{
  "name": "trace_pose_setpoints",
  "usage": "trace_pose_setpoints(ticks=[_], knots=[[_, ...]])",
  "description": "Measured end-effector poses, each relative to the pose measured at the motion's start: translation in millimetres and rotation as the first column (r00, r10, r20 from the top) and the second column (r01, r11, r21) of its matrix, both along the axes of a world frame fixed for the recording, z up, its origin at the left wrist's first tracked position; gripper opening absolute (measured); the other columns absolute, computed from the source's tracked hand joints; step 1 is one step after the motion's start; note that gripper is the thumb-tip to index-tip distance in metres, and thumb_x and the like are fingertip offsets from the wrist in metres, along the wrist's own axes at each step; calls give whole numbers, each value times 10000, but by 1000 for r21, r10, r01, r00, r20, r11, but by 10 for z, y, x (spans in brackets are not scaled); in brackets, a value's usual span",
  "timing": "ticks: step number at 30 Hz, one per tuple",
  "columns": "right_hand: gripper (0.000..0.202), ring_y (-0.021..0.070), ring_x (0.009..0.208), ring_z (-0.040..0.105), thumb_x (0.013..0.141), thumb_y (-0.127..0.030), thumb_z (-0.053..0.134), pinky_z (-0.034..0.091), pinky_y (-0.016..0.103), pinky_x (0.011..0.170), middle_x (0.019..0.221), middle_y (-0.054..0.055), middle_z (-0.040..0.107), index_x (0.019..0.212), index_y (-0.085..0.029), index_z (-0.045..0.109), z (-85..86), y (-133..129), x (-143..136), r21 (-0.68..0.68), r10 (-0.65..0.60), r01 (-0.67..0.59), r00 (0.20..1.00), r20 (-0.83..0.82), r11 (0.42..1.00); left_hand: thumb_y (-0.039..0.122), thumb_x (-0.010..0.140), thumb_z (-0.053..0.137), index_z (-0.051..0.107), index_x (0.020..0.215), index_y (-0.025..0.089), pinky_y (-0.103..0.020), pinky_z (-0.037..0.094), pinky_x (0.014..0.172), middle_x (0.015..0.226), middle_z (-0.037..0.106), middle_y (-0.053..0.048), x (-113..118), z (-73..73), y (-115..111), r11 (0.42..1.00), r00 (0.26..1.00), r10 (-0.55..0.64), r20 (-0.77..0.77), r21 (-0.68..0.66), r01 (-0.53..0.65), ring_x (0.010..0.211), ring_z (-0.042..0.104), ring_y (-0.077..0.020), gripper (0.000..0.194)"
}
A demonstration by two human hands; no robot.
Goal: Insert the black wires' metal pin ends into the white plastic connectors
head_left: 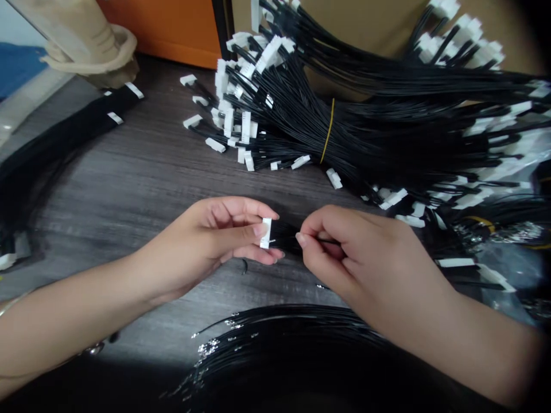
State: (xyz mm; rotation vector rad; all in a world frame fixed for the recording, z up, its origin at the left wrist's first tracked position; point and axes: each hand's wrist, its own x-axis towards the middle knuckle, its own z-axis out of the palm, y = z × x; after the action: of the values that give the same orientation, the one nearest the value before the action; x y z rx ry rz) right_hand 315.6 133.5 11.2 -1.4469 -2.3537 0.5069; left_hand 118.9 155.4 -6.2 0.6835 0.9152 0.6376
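A small white plastic connector (pixel 266 234) is held upright between the thumb and fingers of my left hand (pixel 228 232). Several black wires (pixel 286 232) run from its right side toward my other hand. My right hand (pixel 357 241) pinches a thin black wire just right of the connector, thumb against forefinger. The wire's tip near the connector is too small to make out clearly. Below both hands lies a fan of loose black wires (pixel 293 321) with shiny metal terminals on their left ends.
A large bundle of black cables with white connectors (pixel 293 103), tied by a yellow band (pixel 328 131), lies at the back. More black cables (pixel 55 129) rest at the left. Behind them are a beige cylindrical object (pixel 86 40) and an orange panel (pixel 172 28). Clear plastic bags (pixel 512 269) lie right.
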Motion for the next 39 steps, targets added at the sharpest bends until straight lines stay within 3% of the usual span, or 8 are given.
trace_pose_setpoints(ticks=[21,34,39], knots=[[139,99,463,501,814,-195,512,359,230,450,559,-12,550,695,-154,571,-38,-81,-68,93,-17,16,1000,16,996,46,776,625,677,885,113,-224,584,664,743,709,-43,-4,-25,15,999,999,38,15,-6,-38,689,713,-179,138],[109,98,548,533,826,-158,497,396,220,531,656,2,605,796,-151,601,-50,-47,-89,-64,-12,7,997,-70,998,90,754,666,675,877,98,-234,580,681,748,694,-41,9,-9,16,999,998,44,38,25,-45,675,704,-160,123],[89,83,567,538,814,-155,533,402,206,557,666,-14,616,781,-166,615,-66,-56,-100,-6,-19,18,988,-153,1000,96,748,671,678,871,104,-258,580,708,747,690,-35,10,-19,4,998,997,41,60,38,-44,673,701,-158,124]])
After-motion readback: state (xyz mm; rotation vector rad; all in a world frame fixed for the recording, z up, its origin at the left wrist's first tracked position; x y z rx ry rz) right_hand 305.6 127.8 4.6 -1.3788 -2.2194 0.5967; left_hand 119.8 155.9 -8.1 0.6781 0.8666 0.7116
